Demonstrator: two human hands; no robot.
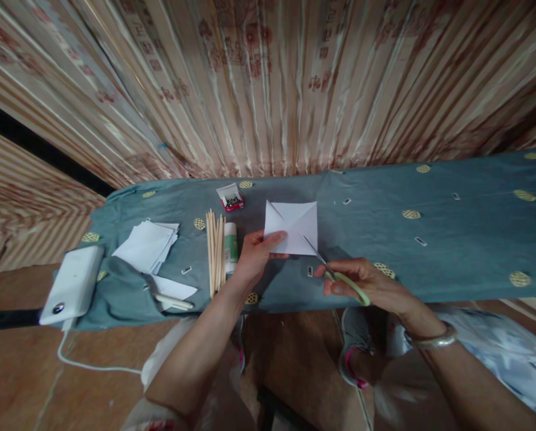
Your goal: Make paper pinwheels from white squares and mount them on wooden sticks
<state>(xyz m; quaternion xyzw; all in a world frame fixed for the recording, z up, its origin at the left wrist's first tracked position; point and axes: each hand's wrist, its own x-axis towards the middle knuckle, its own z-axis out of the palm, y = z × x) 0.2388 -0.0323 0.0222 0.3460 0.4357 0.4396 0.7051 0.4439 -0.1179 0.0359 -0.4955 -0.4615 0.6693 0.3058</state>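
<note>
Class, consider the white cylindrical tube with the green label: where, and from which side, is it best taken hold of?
Probably the middle of the tube, pinched across its narrow width, coming from above and slightly right. Its slim, round body seems to lie flat, with pale wooden sticks close along its left, leaving little room there.

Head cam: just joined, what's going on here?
A person's left hand holds a white paper square above a cloth-covered table. The right hand holds green-handled scissors, their blades at the paper's lower right corner. Diagonal lines run in from its upper corners; cut or creased, I can't say for all. To the left lie wooden sticks, a green-and-white tube, a stack of white paper and an open red box.
</note>
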